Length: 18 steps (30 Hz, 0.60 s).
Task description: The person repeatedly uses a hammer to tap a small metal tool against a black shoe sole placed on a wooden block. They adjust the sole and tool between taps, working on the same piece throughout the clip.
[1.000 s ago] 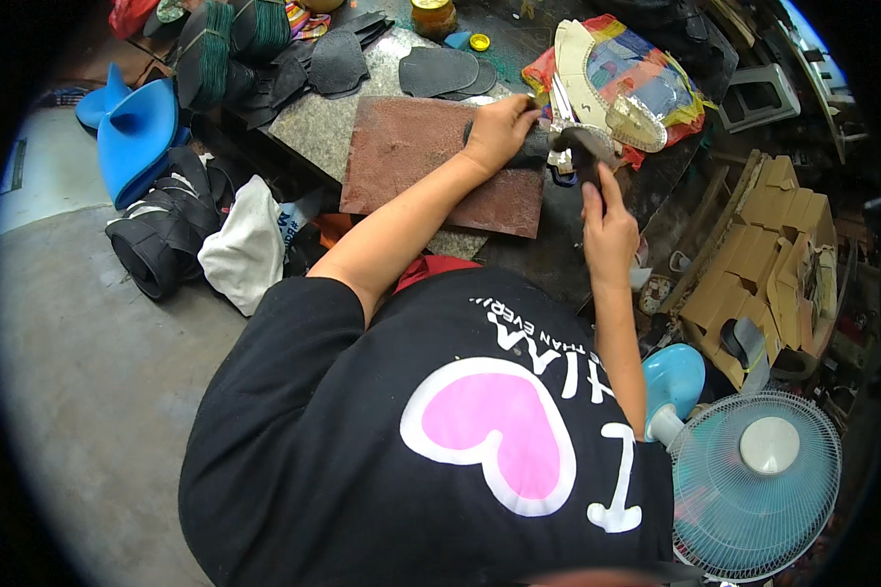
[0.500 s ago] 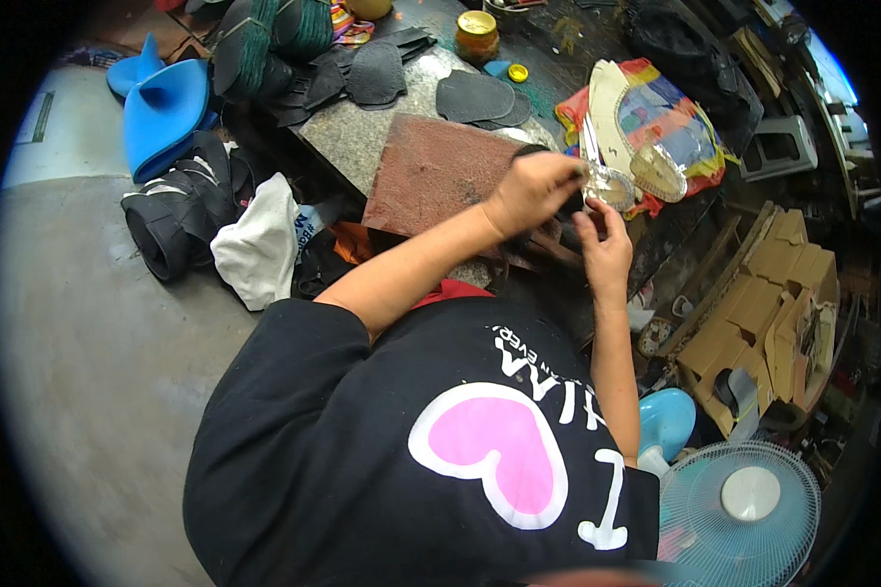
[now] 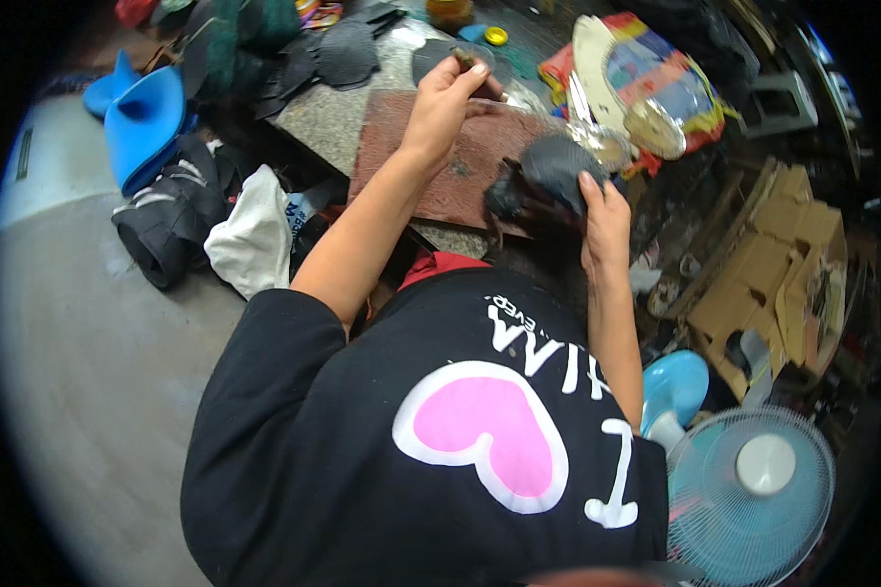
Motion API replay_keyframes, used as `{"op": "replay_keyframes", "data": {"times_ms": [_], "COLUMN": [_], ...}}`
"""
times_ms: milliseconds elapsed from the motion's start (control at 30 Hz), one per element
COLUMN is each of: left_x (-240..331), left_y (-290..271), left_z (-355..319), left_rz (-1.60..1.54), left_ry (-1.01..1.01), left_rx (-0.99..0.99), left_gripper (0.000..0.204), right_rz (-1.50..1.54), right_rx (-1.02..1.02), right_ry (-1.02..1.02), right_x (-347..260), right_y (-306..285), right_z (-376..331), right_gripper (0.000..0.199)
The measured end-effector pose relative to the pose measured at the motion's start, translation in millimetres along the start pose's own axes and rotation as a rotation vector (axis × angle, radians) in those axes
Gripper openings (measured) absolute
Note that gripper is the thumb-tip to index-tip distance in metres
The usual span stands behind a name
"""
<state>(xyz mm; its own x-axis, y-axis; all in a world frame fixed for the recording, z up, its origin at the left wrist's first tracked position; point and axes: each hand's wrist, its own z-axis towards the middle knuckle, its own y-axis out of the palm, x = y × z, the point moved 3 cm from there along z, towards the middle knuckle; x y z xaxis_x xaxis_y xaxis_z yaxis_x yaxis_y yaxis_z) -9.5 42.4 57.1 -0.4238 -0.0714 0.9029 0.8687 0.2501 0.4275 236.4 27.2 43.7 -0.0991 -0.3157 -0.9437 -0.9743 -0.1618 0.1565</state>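
My left hand [image 3: 439,110] is raised over the far part of the reddish-brown board [image 3: 387,147]. Its fingers are pinched on a small brownish thing that I cannot make out. On the right, my right hand [image 3: 605,210] grips the edge of a dark grey, rounded sole piece [image 3: 556,168], thumb on top. This piece hangs over the board's right side, beside a crumpled black thing [image 3: 504,191]. Just beyond it lie shiny, pale rounded pieces [image 3: 654,129] and scissors [image 3: 578,98].
Black cut pieces [image 3: 347,54] and a yellow lid [image 3: 496,36] lie at the back. A colourful plastic bag [image 3: 671,68] is at far right. Cardboard [image 3: 754,284] and a fan [image 3: 754,499] stand right; blue foam-like shapes [image 3: 145,127] and a white cloth [image 3: 253,235] are left.
My hands were close together near the shiny pieces. My left hand has moved left and farther away; my right hand now shows the dark sole piece. The whole view has shifted slightly.
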Motion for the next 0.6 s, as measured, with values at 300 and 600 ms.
{"op": "replay_keyframes", "data": {"times_ms": [300, 600], "left_x": [-26, -31], "left_y": [39, 43], "left_z": [-61, -56], "left_rz": [0.181, 0.291], "left_ry": [-0.326, -0.311], "left_rx": [-0.131, -0.143], "left_gripper": [0.032, 0.034], "right_rz": [0.177, 0.228], "right_rx": [-0.050, -0.027], "right_ry": [0.074, 0.140], "right_x": [-9, 4], "right_y": [13, 6], "right_z": [-10, -13], "right_gripper": [0.028, 0.023]}}
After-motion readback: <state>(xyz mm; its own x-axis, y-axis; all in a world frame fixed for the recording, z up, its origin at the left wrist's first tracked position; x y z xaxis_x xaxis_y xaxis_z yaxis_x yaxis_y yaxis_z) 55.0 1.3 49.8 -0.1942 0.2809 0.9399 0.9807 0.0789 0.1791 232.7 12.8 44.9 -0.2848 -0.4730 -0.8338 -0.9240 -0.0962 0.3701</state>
